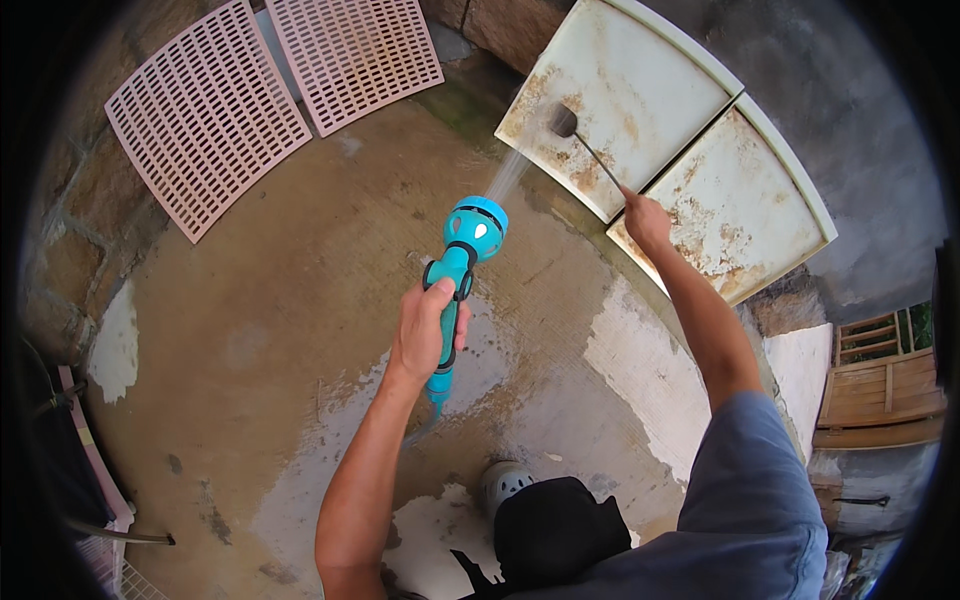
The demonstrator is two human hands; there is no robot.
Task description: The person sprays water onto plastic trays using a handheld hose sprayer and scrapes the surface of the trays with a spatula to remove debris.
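My left hand grips a turquoise hose spray nozzle, with its hose running down behind my forearm. Water sprays from it towards the lower left part of a white tray-like panel that bears brown stains. In my right hand is the thin handle of a scrubbing tool, whose dark, blurred head is over the stained surface. A second stained white panel stands beside the first, partly behind my right hand and forearm.
Two pink slotted plastic panels lean by the stone wall at upper left. Wet concrete floor spreads around my shoe. Wooden slatted furniture is at the right. Dark cloth and a pink frame are at lower left.
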